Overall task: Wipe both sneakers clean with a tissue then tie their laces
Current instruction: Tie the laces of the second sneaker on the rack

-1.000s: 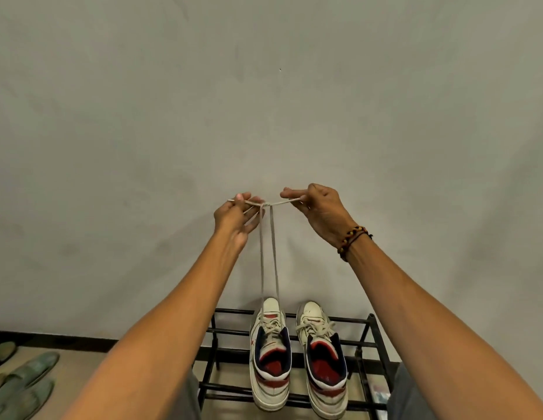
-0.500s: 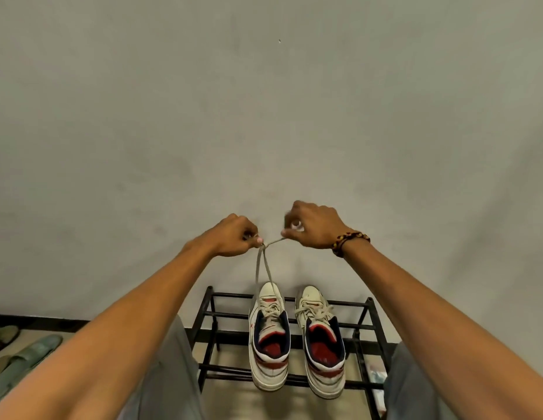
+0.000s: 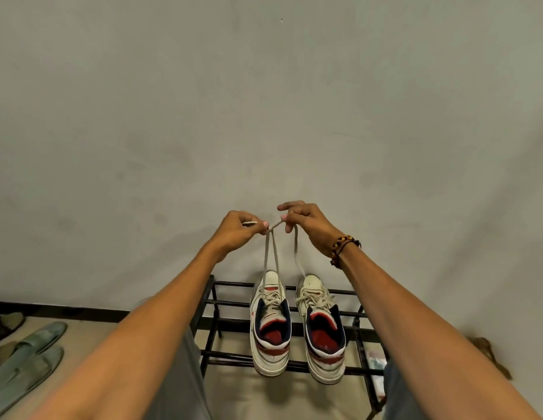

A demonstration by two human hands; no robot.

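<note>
Two white sneakers with navy collars and red insides stand side by side on a black metal rack (image 3: 325, 291), toes toward the wall. The left sneaker (image 3: 269, 322) has its laces (image 3: 271, 256) drawn up taut to my hands. My left hand (image 3: 238, 228) pinches the lace between thumb and fingers. My right hand (image 3: 303, 224) pinches the other end close beside it; a loose lace tail (image 3: 295, 253) hangs from it toward the right sneaker (image 3: 320, 325). That sneaker's laces lie bunched on its tongue. No tissue is in sight.
A plain grey wall stands right behind the rack. Pale green slip-on shoes (image 3: 24, 359) lie on the floor at the far left. A brown object (image 3: 488, 356) lies on the floor at the right. My knees in grey trousers flank the rack.
My hands dropped lower and came closer together, keeping the laces pinched. A loose lace tail now hangs from my right hand. The sneakers stayed put.
</note>
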